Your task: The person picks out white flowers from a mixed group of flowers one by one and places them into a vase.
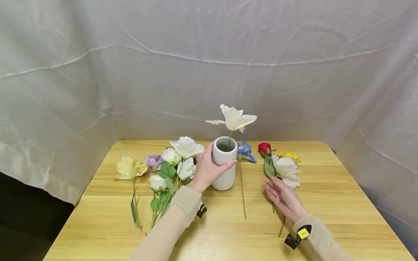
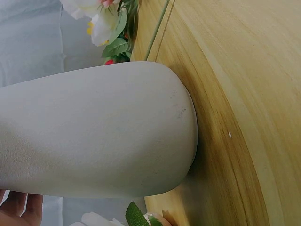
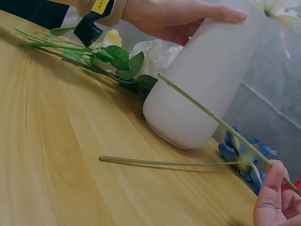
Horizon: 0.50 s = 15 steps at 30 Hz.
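A white vase stands upright on the table, gripped near its rim by my left hand, thumb across the front. One white flower rises out of the vase on its stem. My right hand pinches a thin green flower stem between thumb and fingers. The free end of this stem points toward the vase in the right wrist view; its other end seems to lead to a white flower. A blue flower lies between the vase and my right hand.
A red rose and a yellow flower lie beyond my right hand. Left of the vase lie several white flowers with leaves, a purple flower and a pale yellow flower. A grey curtain surrounds the wooden table.
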Each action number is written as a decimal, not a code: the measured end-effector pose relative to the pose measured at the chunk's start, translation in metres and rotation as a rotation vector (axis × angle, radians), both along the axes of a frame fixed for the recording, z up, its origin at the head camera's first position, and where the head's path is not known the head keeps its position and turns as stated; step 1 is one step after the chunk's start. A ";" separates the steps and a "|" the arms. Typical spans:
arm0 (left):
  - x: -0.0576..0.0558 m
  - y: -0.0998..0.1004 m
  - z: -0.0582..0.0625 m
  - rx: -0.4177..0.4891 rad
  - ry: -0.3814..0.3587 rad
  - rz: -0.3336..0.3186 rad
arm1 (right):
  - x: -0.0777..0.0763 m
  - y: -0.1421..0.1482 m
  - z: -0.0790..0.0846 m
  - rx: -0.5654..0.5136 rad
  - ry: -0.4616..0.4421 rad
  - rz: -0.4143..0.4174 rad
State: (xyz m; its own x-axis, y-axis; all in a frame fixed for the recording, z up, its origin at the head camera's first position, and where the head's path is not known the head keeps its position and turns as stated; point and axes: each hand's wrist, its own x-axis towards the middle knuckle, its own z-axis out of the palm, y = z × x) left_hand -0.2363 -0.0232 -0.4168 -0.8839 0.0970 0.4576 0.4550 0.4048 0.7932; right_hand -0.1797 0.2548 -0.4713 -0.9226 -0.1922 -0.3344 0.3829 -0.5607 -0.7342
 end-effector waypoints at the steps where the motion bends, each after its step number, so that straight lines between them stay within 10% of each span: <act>1: 0.000 0.000 0.000 0.000 0.002 -0.001 | 0.000 0.000 0.000 0.010 -0.004 -0.008; 15: 0.000 0.000 -0.001 -0.005 0.005 0.006 | 0.002 -0.009 0.010 0.197 0.065 -0.049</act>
